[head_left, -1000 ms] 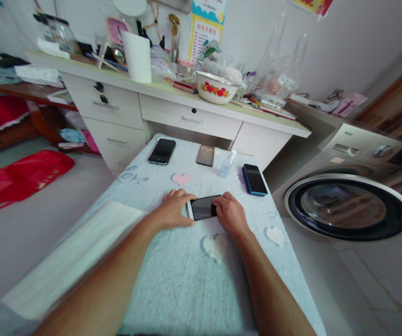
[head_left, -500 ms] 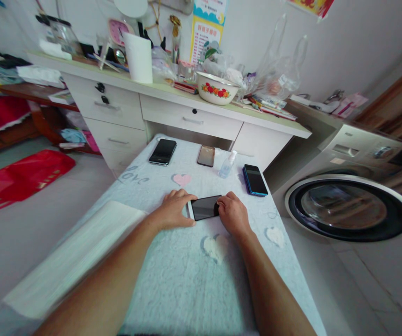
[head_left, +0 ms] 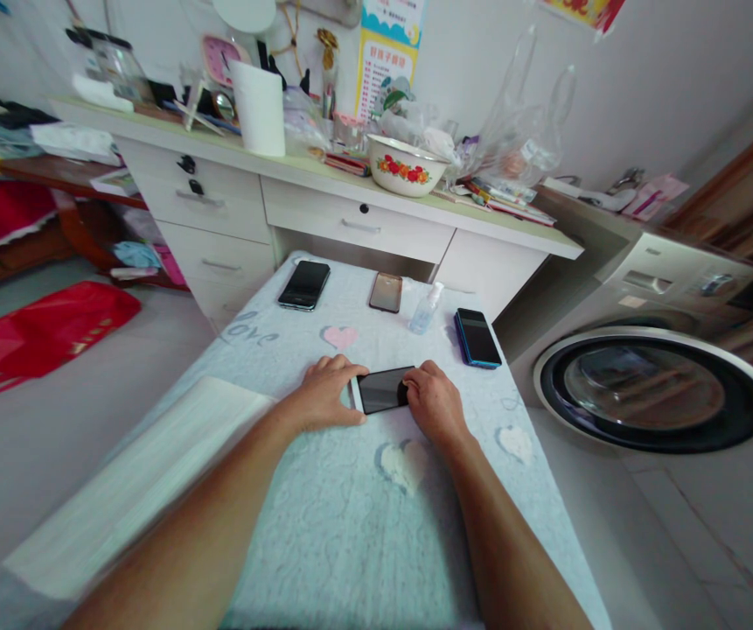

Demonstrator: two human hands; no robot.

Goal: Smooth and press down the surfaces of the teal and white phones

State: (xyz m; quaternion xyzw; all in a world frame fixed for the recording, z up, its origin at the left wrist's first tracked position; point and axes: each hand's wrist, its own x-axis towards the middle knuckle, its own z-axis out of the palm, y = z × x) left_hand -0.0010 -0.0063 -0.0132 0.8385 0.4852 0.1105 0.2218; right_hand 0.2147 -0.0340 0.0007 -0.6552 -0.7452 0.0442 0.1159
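Note:
A white-edged phone (head_left: 381,391) with a dark screen lies flat on the cloth-covered table (head_left: 343,525). My left hand (head_left: 331,394) holds its left end, thumb and fingers spread around the edges. The fingers of my right hand (head_left: 434,398) are bent together over the phone's right end; whether something small is between them is hidden. Beyond the hands lie a black phone (head_left: 305,285), a brownish phone case (head_left: 386,292), a clear spray bottle (head_left: 426,309) and a blue-edged phone (head_left: 477,338).
A folded white cloth (head_left: 146,481) lies along the table's left side. Behind stands a desk (head_left: 343,214) with a flowered bowl (head_left: 407,166) and a paper roll (head_left: 259,109). On the right is a washing machine (head_left: 651,385); a red bag (head_left: 54,328) is on the floor at left.
My right hand has shifted very slightly to the left over the phone's right end. My left hand stays where it was.

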